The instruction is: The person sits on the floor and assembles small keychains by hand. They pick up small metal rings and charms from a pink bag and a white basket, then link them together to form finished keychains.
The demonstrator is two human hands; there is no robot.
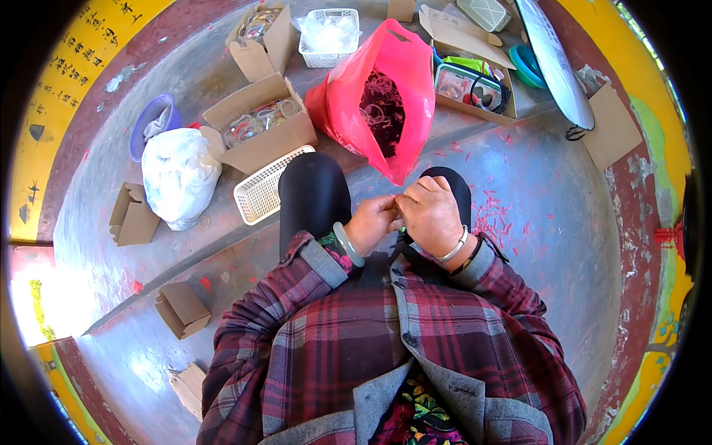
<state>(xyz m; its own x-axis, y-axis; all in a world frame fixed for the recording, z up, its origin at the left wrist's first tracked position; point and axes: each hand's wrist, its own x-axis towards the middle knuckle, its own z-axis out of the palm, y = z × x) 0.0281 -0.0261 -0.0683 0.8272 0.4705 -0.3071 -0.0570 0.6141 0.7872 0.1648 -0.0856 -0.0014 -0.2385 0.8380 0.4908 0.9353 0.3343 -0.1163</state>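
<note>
Both my hands meet over my lap, fingertips together. My left hand (pixel 371 225), with a pale green bangle (pixel 347 243) at its wrist, is closed in a pinch. My right hand (pixel 430 214), wearing a silver bangle (pixel 454 245), is also closed, its fingers pressed against the left fingertips. Whatever they pinch is too small and hidden to name; a bit of red shows between them. Just beyond my knees stands an open pink plastic bag (pixel 334 102), with many thin, pale and dark red loops or strands (pixel 382 111) inside.
Left of the bag are a cardboard box of bangle-like rings (pixel 222 157), a cream plastic basket (pixel 247 194) and a stuffed white bag (pixel 178 167). Beyond it sits a white basket (pixel 326 58). An open box of goods (pixel 486 115) stands right. Small red scraps (pixel 491 216) litter the floor.
</note>
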